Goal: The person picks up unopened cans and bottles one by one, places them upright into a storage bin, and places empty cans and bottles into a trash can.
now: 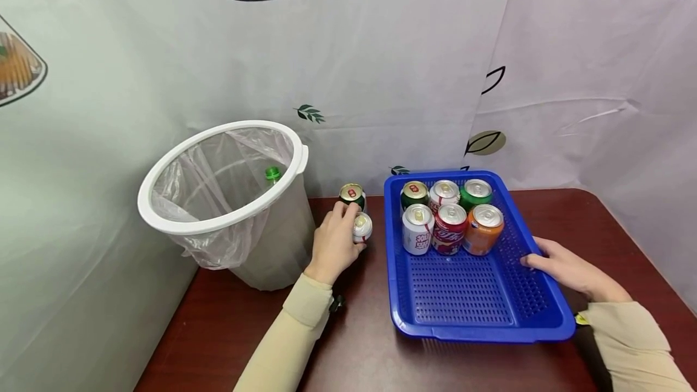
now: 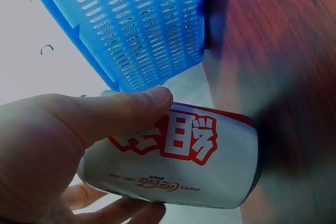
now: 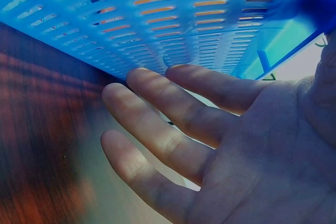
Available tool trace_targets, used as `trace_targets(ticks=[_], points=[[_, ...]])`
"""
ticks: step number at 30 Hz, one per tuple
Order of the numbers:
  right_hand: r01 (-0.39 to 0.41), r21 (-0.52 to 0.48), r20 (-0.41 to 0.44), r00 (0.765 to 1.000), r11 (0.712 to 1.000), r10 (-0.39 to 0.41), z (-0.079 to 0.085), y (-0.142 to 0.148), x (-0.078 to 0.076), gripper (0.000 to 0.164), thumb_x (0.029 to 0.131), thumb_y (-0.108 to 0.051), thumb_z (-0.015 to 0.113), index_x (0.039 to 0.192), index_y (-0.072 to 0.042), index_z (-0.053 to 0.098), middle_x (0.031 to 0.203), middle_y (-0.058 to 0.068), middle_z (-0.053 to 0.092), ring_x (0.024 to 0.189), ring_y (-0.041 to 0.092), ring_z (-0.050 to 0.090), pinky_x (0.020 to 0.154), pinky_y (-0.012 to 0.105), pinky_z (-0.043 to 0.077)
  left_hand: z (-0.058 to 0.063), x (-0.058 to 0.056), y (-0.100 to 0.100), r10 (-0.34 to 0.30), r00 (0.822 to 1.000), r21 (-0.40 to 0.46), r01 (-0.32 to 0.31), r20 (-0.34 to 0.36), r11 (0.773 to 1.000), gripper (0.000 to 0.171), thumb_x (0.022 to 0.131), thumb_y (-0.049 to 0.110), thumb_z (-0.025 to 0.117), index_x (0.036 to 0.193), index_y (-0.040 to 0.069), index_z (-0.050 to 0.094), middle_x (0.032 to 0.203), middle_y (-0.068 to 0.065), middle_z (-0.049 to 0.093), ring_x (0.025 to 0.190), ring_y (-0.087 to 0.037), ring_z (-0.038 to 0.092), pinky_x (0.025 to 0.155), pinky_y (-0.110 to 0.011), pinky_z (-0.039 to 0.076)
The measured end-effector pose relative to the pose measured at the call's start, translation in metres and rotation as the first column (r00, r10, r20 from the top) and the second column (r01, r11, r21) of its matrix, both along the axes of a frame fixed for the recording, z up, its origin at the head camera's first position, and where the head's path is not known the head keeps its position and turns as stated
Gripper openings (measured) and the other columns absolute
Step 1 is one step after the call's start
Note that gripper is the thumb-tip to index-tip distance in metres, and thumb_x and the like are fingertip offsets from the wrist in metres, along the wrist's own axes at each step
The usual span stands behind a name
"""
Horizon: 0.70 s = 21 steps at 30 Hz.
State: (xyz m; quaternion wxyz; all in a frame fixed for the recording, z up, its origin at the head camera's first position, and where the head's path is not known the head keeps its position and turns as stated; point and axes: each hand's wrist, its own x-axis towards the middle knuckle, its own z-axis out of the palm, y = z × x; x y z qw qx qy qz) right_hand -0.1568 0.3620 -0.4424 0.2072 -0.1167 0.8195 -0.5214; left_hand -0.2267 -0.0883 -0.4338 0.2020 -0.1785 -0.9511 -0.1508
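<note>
My left hand (image 1: 333, 245) grips a white and red soda can (image 1: 362, 227), left of the blue basket. In the left wrist view the thumb lies along the near side of the can (image 2: 178, 153), the fingers under its other side. A dark green can (image 1: 352, 195) with a gold top stands just behind it. On the right, my right hand (image 1: 572, 271) holds the side rim of the blue perforated basket (image 1: 452, 292), thumb over the rim. In the right wrist view its fingers (image 3: 157, 135) extend along the basket's outer wall (image 3: 173, 30).
Several cans stand upright in two rows at the basket's back, among them an orange can (image 1: 482, 231) and a dark red can (image 1: 449, 230). A white bin (image 1: 280, 235) with a clear liner stands left, a green-capped bottle (image 1: 273, 174) inside. A patterned curtain (image 1: 381, 77) hangs behind the table (image 1: 354, 343).
</note>
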Motion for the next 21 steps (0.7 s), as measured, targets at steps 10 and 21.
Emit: trace_targets(ticks=[10, 21], points=[[-0.003, -0.004, -0.003, 1.000, 1.000, 0.003, 0.000, 0.001, 0.000, 0.063, 0.106, -0.014, 0.047, 0.150, 0.021, 0.019, 0.125, 0.041, 0.061, 0.087, 0.022, 0.078, 0.070, 0.045, 0.064, -0.005, -0.003, 0.001, -0.019, 1.000, 0.035, 0.019, -0.006, 0.999, 0.080, 0.060, 0.026, 0.101, 0.127, 0.017, 0.059, 0.118, -0.005, 0.062, 0.099, -0.029, 0.065, 0.073, -0.049, 0.061], [0.003, 0.002, 0.000, 1.000, 1.000, -0.003, -0.001, 0.001, -0.001, 0.064, 0.106, -0.015, 0.047, 0.152, 0.020, 0.018, 0.126, 0.041, 0.061, 0.088, 0.022, 0.078, 0.070, 0.045, 0.064, -0.012, -0.007, 0.004, -0.044, 0.999, 0.065, 0.045, -0.020, 0.997, 0.079, 0.062, 0.026, 0.100, 0.129, 0.015, 0.059, 0.121, -0.004, 0.065, 0.102, -0.028, 0.065, 0.080, -0.048, 0.060]])
